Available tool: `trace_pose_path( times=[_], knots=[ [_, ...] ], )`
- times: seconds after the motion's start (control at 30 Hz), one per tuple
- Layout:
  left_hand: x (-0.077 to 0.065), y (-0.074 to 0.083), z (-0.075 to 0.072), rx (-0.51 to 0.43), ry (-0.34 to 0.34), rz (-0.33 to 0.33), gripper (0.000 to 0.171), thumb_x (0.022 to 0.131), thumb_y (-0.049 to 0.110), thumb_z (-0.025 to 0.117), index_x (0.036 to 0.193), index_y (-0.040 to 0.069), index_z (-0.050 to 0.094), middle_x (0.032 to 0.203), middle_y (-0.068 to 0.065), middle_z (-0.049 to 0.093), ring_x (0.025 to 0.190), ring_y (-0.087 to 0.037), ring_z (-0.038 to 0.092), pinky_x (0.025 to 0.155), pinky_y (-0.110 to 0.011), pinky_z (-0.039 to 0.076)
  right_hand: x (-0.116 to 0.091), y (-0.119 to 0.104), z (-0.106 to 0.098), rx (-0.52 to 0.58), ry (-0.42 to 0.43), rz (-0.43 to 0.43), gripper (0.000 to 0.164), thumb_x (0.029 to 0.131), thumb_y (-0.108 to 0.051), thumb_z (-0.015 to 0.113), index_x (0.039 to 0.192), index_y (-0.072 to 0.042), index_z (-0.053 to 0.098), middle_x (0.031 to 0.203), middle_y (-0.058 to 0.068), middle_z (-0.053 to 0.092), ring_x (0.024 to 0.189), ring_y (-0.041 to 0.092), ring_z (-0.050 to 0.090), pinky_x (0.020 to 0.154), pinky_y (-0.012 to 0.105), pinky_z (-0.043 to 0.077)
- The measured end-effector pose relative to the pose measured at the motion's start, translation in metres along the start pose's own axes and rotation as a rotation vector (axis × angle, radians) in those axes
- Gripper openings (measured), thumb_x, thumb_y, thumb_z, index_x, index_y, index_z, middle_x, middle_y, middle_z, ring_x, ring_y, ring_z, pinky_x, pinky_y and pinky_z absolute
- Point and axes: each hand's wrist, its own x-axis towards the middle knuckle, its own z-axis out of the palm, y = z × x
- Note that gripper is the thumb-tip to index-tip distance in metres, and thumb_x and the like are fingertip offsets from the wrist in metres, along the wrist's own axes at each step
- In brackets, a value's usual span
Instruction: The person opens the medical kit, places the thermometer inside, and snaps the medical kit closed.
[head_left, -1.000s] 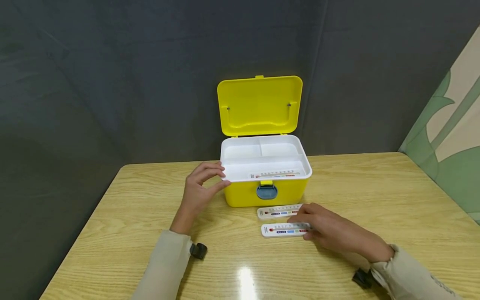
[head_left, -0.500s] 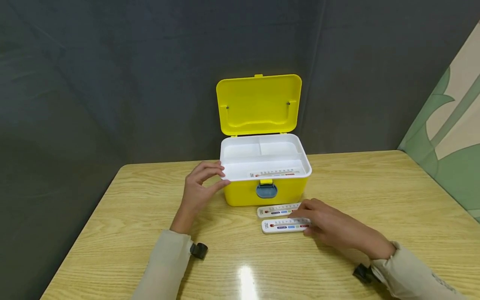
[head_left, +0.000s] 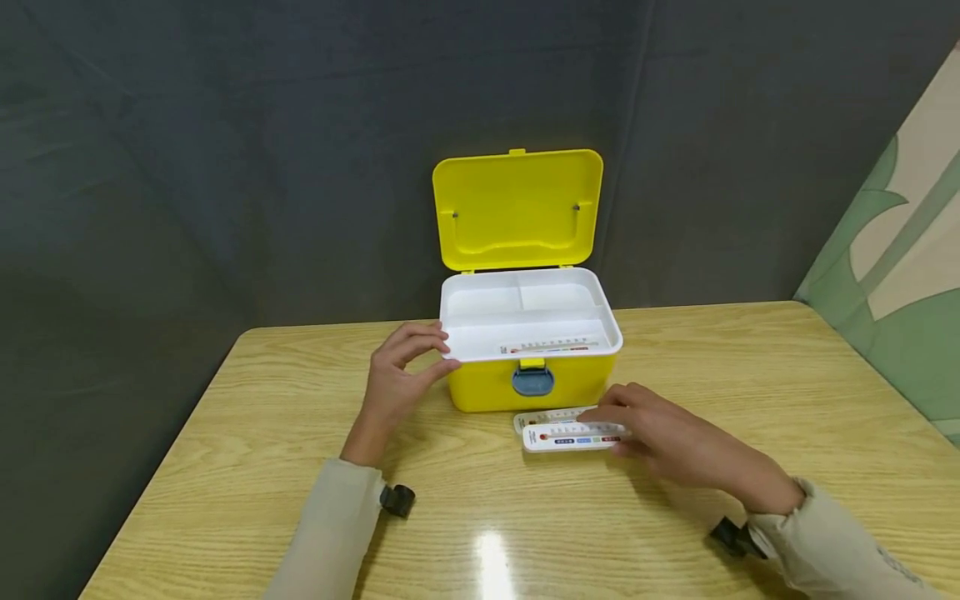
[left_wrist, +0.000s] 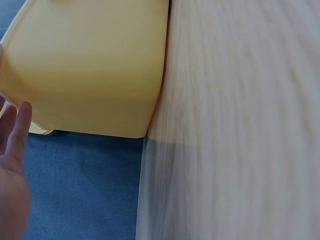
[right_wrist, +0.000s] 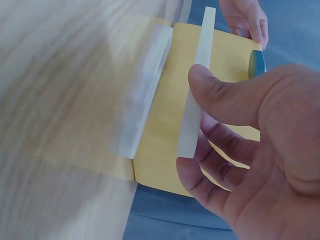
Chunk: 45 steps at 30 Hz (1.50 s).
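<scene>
Between thumb and fingers my right hand [head_left: 667, 437] grips the right end of a white thermometer [head_left: 570, 438]. In the right wrist view this thermometer [right_wrist: 191, 122] is edge-on and raised off the table. Behind it, partly covered, a second thermometer [head_left: 528, 422] lies before the yellow storage box [head_left: 483, 390]. Another thermometer [head_left: 555, 346] lies in the front compartment of the box's white tray [head_left: 480, 333]. My left hand [head_left: 401, 371] holds the tray's left rim near the front corner, thumb in front and fingers along the side. In the left wrist view, the left hand [left_wrist: 12, 165] is partly cut off.
The box's yellow lid [head_left: 519, 210] stands raised at the back, near a dark curtain [head_left: 337, 167]. A grey-blue latch [head_left: 533, 382] hangs at the box's front. Wooden table [head_left: 247, 450] surface extends left and right of the box. A patterned panel [head_left: 900, 275] stands at right.
My right hand has lifted the nearer thermometer and brought it toward the box, so it now overlaps the one behind. The left hand has stayed at the tray's rim.
</scene>
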Motion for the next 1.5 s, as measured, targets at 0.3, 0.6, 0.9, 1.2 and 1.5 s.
trace_pose_path(
  times=[0.3,0.6,0.9,1.2,1.5],
  knots=[
    [0.001,0.001,-0.001,-0.01,-0.011,-0.009,0.02,0.074,-0.005,0.082,0.091,-0.002,0.072,0.105,-0.019,0.064,0.119,-0.027,0.062,0.101,-0.028,0.056,0.0,0.001,-0.009,-0.032,0.051,-0.002,0.047,0.084,-0.007,0.079,0.126,-0.023,0.067,0.117,-0.002,0.064,0.101,0.011,0.055,0.084,0.032,0.056],
    [0.0,-0.001,0.0,-0.021,-0.011,-0.001,0.018,0.076,-0.004,0.082,0.091,-0.003,0.072,0.104,-0.02,0.064,0.118,-0.03,0.062,0.101,-0.028,0.056,0.002,-0.003,-0.028,-0.047,0.101,0.012,0.049,0.082,-0.006,0.081,0.126,-0.022,0.068,0.116,-0.004,0.063,0.101,0.01,0.054,0.082,0.03,0.057],
    [-0.001,-0.003,0.001,-0.016,-0.017,0.0,0.018,0.076,-0.005,0.081,0.091,-0.003,0.072,0.104,-0.021,0.064,0.119,-0.028,0.062,0.101,-0.026,0.055,0.004,-0.011,-0.043,-0.049,0.116,0.014,0.05,0.082,-0.007,0.081,0.127,-0.021,0.068,0.12,-0.001,0.064,0.102,0.011,0.053,0.082,0.031,0.056],
    [-0.001,-0.002,0.0,-0.016,-0.02,-0.009,0.017,0.077,-0.001,0.082,0.091,-0.003,0.072,0.105,-0.02,0.064,0.119,-0.027,0.062,0.101,-0.027,0.055,0.007,-0.017,-0.059,-0.053,0.131,0.023,0.048,0.085,-0.008,0.078,0.129,-0.024,0.067,0.119,-0.003,0.064,0.1,0.011,0.052,0.078,0.028,0.052],
    [0.0,-0.004,0.001,-0.009,-0.015,-0.01,0.021,0.074,-0.011,0.08,0.091,-0.003,0.072,0.104,-0.02,0.064,0.118,-0.025,0.062,0.101,-0.026,0.055,0.01,-0.017,-0.066,-0.082,0.192,-0.02,0.05,0.084,-0.004,0.078,0.129,-0.022,0.067,0.115,-0.001,0.064,0.096,0.01,0.05,0.074,0.025,0.05]
  ],
)
